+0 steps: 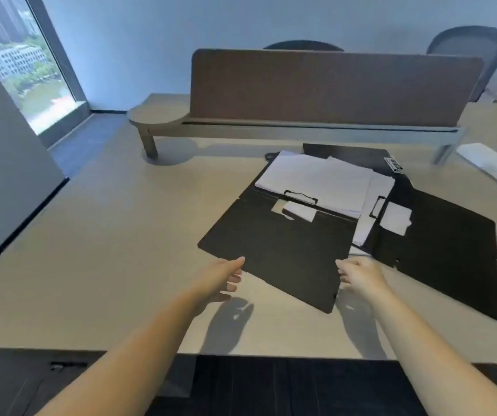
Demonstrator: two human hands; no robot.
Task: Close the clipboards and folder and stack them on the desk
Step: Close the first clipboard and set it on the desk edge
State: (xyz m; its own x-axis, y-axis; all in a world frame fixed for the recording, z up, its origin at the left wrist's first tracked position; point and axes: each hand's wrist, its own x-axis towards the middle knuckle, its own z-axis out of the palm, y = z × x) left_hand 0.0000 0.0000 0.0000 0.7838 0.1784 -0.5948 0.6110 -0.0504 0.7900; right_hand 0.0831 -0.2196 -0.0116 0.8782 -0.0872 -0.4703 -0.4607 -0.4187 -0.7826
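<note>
Black covers overlap so heavily right of centre that the number of items is hard to settle: one open clipboard (280,250) lies nearest, its cover flap spread toward the lower middle of the frame, a second open clipboard (448,253) sits at the right, and a third dark board (358,153) shows only as an edge and a metal clip behind the paper. White sheets (316,181) hide most of the upper halves, and the clips and small white slips under them are blurred. All of it rests on the pale beige surface (106,250), with a brown divider panel (331,85) across the upper middle.

At the near edge of the front flap, the left hand (226,274) has its thumb on top of the edge and its fingers (233,286) curled below, though whether they actually press the underside cannot be told. At the same flap's near right edge is the right hand (358,273), loosely curled; its grip is equally unclear. Both forearms enter from the bottom of the frame.
</note>
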